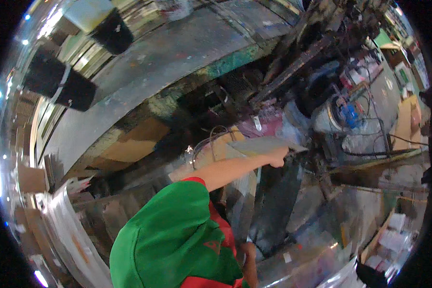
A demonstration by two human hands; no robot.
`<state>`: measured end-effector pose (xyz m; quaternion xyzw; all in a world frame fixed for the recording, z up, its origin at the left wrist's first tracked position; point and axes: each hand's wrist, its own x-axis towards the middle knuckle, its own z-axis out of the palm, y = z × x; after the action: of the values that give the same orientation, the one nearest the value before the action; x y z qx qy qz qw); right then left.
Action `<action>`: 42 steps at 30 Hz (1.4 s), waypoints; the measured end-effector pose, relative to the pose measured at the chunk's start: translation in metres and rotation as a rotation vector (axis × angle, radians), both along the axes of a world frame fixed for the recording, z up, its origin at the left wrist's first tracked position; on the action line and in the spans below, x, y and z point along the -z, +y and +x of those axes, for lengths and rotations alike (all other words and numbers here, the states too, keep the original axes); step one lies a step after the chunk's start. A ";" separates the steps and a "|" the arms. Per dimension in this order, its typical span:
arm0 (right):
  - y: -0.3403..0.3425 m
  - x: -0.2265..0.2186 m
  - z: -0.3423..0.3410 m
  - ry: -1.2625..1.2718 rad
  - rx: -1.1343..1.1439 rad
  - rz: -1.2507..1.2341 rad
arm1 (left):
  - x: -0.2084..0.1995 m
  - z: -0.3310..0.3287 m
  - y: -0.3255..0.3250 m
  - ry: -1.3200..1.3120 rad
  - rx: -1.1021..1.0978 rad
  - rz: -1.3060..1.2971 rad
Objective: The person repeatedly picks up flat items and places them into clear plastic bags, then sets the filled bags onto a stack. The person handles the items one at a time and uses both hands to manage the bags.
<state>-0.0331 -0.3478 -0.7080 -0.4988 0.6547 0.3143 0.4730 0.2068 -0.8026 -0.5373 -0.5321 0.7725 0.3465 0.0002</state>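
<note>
Reaching across to the right, my left hand (276,157) is closed at the edge of a thin grey sheet (259,144) with a pointed corner. The bare left forearm comes out of a green sleeve with red trim. Low in the view, my right hand (248,250) sits close to my body, beside a small pale patch. Its fingers are too blurred and hidden to read. Beneath the sheet lies a tan cardboard-like piece (219,147). A dark upright panel (276,204) stands below my left hand.
A long grey worktable (177,65) with a paint-stained edge curves across the far left. On it stand black buckets (60,81). Dirty machinery (317,43) rises at the far right, near a pail with a blue fitting (349,116) and cables. Plastic-wrapped stacks (74,235) are at left.
</note>
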 end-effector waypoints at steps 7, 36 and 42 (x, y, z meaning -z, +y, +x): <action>-0.105 -0.036 0.021 0.003 -0.211 0.245 | 0.035 0.105 -0.061 0.335 -0.427 -0.051; -0.272 -0.263 0.255 0.038 -0.177 -0.028 | 0.230 0.235 0.254 1.389 -1.407 1.223; -0.203 -0.275 0.266 -0.074 -0.171 -0.226 | 0.165 0.285 0.281 1.475 -1.253 1.223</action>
<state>0.2333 -0.5511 -0.4329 -0.6140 0.6231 0.2591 0.4094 0.4922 -0.5219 -0.7023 -0.4014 -0.1145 0.8312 -0.3672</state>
